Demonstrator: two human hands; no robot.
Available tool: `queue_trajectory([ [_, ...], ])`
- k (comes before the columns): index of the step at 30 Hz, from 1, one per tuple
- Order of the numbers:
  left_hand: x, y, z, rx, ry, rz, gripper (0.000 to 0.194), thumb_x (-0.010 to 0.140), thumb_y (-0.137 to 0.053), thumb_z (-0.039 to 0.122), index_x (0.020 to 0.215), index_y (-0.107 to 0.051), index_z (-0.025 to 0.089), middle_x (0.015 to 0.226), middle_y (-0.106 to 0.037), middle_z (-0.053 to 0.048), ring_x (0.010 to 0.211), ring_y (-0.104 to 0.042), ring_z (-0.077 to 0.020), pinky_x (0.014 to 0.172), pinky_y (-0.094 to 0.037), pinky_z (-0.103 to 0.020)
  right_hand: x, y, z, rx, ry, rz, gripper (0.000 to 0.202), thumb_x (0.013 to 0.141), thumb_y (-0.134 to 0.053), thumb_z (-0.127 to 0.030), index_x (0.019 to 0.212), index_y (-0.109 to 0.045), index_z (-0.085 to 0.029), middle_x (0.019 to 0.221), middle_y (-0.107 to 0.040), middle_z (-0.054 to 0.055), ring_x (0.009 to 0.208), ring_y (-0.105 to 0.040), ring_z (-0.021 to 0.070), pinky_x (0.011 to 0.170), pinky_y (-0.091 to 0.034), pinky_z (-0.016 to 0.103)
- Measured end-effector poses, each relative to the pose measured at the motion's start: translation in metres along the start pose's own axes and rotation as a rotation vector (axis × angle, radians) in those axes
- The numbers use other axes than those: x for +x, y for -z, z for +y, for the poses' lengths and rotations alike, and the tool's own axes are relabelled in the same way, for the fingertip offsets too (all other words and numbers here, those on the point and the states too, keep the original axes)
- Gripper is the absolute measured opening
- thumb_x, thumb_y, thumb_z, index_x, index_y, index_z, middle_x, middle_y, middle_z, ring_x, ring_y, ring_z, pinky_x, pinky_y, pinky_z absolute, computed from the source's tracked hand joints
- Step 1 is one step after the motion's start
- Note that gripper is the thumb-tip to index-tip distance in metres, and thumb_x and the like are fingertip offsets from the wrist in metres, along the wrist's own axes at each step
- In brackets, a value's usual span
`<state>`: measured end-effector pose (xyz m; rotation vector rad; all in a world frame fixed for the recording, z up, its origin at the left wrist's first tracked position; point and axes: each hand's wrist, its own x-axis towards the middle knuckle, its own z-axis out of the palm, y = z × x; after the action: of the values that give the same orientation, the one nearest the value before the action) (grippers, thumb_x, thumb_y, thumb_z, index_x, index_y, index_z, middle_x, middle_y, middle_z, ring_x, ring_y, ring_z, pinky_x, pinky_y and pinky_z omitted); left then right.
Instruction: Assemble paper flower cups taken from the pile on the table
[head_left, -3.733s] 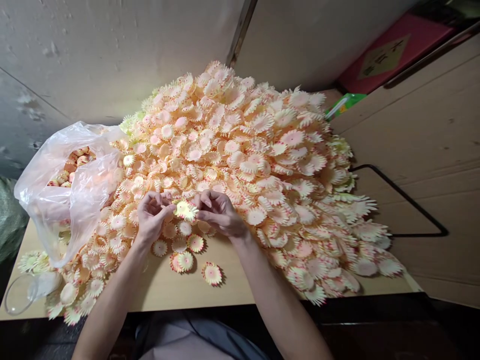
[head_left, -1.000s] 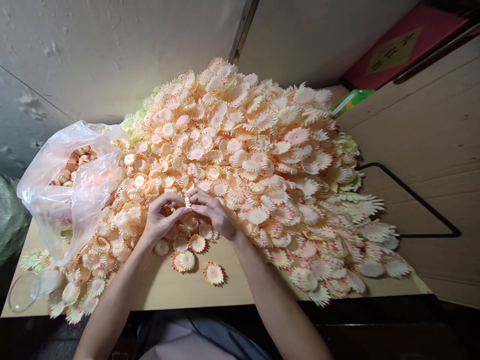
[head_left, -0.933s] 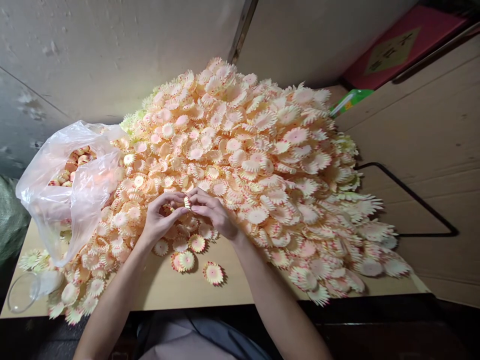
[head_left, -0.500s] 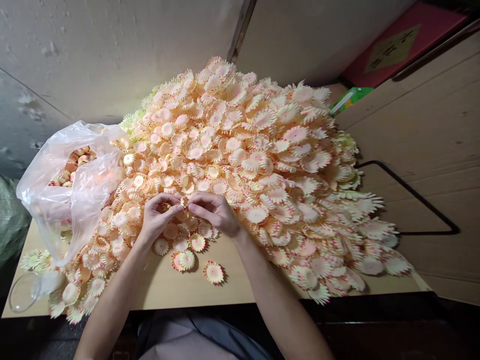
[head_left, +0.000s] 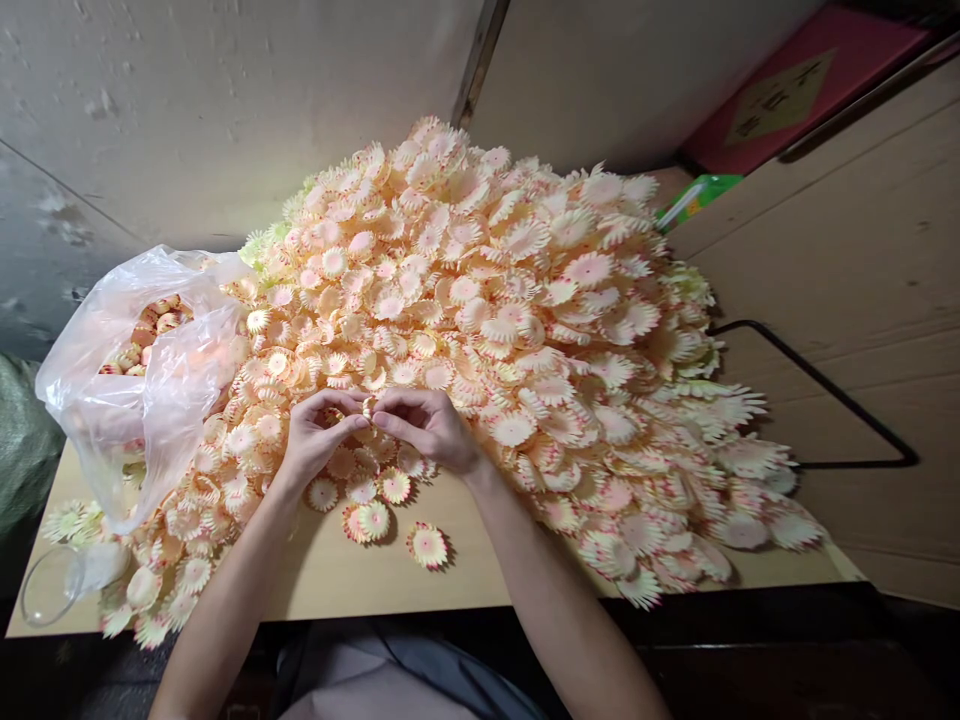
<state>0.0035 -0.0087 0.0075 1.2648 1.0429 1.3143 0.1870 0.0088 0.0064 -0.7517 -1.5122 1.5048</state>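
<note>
Between the fingertips of both hands is a small artificial flower piece [head_left: 368, 406], pale with reddish edges and mostly covered by the fingers. My left hand [head_left: 324, 428] pinches it from the left, thumb and fingers closed. From the right, my right hand [head_left: 424, 428] pinches it too, its thumb close to the left one. Behind both hands rises a large heap of artificial flower pieces [head_left: 465, 290], cream and pink with toothed petals. A few loose flower pieces lie on the table below the hands, among them a single red-edged flower [head_left: 428, 546].
A translucent plastic bag [head_left: 180, 390] with small rolled pieces inside stands at the left of the table [head_left: 360, 585]. A clear round dish [head_left: 51, 588] sits at the front left corner. Cardboard [head_left: 847, 300] with a bent black rod [head_left: 832, 385] borders the right side.
The hands have drawn slightly closer together around the small flower piece, and more of it shows between the fingertips. The view has shifted very slightly.
</note>
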Motion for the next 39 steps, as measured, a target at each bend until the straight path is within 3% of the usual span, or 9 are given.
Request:
queue_trajectory([
  [20, 0.0002, 0.0001, -0.0014, 0.04, -0.013, -0.033, 0.02, 0.067, -0.084, 0.028, 0.073, -0.069, 0.016, 0.092, -0.076, -0.007, 0.088, -0.069, -0.0189, 0.084, -0.054, -0.033, -0.0001, 0.0006, 0.0038, 0.021, -0.034, 0.017, 0.012, 0.081, -0.069, -0.028, 0.081, -0.071, -0.017, 0.077, -0.066, 0.003, 0.069, -0.058, 0.0151, 0.062, -0.045, 0.027],
  [29, 0.0004, 0.0019, 0.0019, 0.126, -0.026, -0.183, 0.02, 0.07, -0.083, 0.032, 0.069, -0.07, 0.016, 0.096, -0.076, -0.011, 0.086, -0.07, -0.0203, 0.084, -0.053, -0.033, 0.0008, 0.0014, 0.0011, -0.024, -0.059, 0.063, 0.01, 0.075, -0.067, -0.026, 0.071, -0.069, -0.017, 0.066, -0.065, 0.001, 0.059, -0.055, 0.0131, 0.055, -0.044, 0.025],
  [39, 0.0006, 0.0018, 0.0039, 0.168, -0.014, -0.217, 0.022, 0.079, -0.074, 0.036, 0.07, -0.069, 0.016, 0.092, -0.073, -0.01, 0.085, -0.068, -0.0196, 0.081, -0.052, -0.032, 0.0016, -0.0012, -0.0016, 0.05, -0.093, 0.047, 0.007, 0.07, -0.071, -0.024, 0.068, -0.073, -0.018, 0.062, -0.067, 0.001, 0.053, -0.058, 0.0133, 0.05, -0.048, 0.025],
])
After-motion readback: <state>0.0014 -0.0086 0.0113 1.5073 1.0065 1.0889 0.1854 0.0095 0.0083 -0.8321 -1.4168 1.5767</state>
